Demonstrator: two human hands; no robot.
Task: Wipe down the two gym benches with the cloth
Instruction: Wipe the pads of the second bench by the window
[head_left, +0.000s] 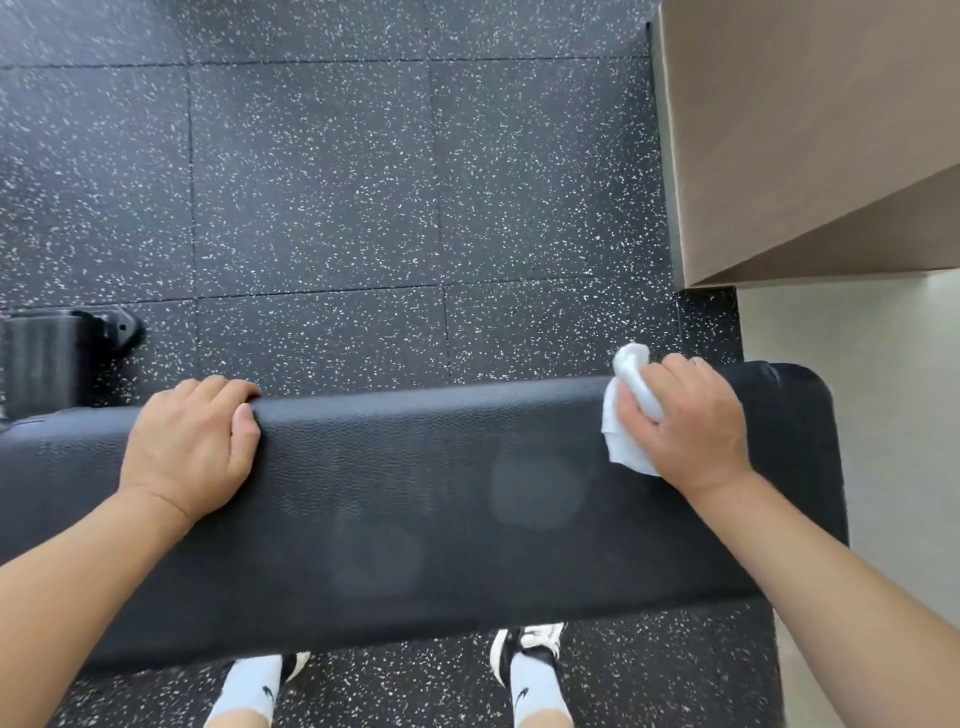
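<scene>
Right hand (685, 421) grips white cloth (626, 415), bunched, pressed on the far edge of the black bench (415, 493) near its right end. Left hand (189, 441) holds nothing, fingers curled over the bench's far edge, left of centre. Speckled rubber floor (363, 208) beyond.

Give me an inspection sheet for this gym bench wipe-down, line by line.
Surface: black textured vinyl bench pad, with faint hazy patches near its middle.
Job's things: crumpled white cloth, on the pad's far edge near its right end; only one bench pad is fully in view.
Clutter: black equipment part on the floor at far left.
Grippers: left hand grips the pad's far edge; right hand holds the cloth against the pad.
Cables: nothing seen.
Surroundings: black speckled rubber floor tiles, beige wall corner, person's feet in white socks under the pad's near edge.
</scene>
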